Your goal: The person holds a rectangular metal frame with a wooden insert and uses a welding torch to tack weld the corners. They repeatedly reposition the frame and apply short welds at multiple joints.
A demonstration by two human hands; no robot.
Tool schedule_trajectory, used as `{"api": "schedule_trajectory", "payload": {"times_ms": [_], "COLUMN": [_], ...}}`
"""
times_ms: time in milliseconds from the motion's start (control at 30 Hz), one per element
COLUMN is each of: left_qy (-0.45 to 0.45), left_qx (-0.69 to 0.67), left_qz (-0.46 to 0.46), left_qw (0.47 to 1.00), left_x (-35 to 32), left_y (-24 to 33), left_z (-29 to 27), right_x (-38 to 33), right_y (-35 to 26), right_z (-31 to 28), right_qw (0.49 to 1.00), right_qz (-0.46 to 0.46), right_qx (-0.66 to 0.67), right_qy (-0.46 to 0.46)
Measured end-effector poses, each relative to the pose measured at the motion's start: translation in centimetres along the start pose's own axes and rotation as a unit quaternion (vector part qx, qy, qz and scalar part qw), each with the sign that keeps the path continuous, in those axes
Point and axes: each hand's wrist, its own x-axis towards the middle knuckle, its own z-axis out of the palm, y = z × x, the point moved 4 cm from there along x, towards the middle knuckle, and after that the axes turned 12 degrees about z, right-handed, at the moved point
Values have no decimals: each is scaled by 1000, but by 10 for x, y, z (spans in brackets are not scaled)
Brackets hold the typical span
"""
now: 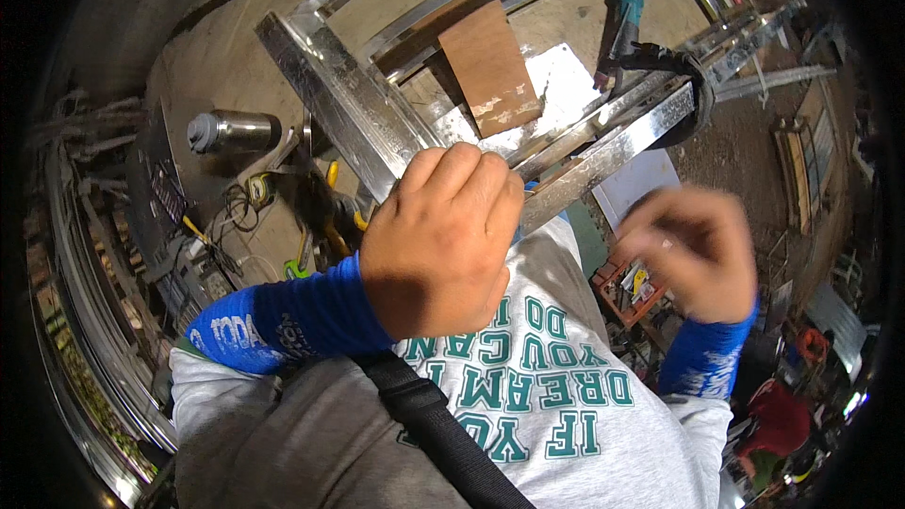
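My left hand point(443, 240) is closed over the near corner of a shiny metal frame point(344, 94), its fingers folded over the tube ends; the fingertips are hidden. Off to the right, my right hand point(698, 254) is raised beside the frame, apart from it. Its fingers curl toward the thumb but are smeared by motion, so I cannot see if anything is in them. A second metal tube point(617, 146) runs from the left hand to the upper right. Inside the frame, a brown board point(492, 66) rests over a white sheet point(561, 85).
An angle grinder point(622, 19) lies at the far right of the worktable. On the left are a steel flask point(236, 132), a tape measure point(258, 190) and yellow-handled tools point(332, 198). Metal lengths point(85, 254) line the left edge. A red crate point(627, 292) sits below the right hand.
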Motion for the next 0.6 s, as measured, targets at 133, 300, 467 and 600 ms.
{"api": "schedule_trajectory", "payload": {"times_ms": [133, 300, 467, 600], "left_qy": [-11, -34, -64, -13], "left_qx": [3, 56, 175, 231], "left_qz": [-26, -93, -154, -164], "left_qw": [1000, 994, 970, 959], "left_x": [20, 8, 19, 9], "left_y": [4, 15, 12, 19], "left_z": [-1, -3, 20, 21], "right_x": [67, 154, 191, 150], "right_y": [-54, -36, -20, -25], "right_z": [-89, -101, -114, -114], "right_qw": [842, 814, 879, 962], "right_qz": [-297, 55, 1, -147], "right_qx": [-305, -570, -476, -220], "right_qy": [330, 93, 20, 67]}}
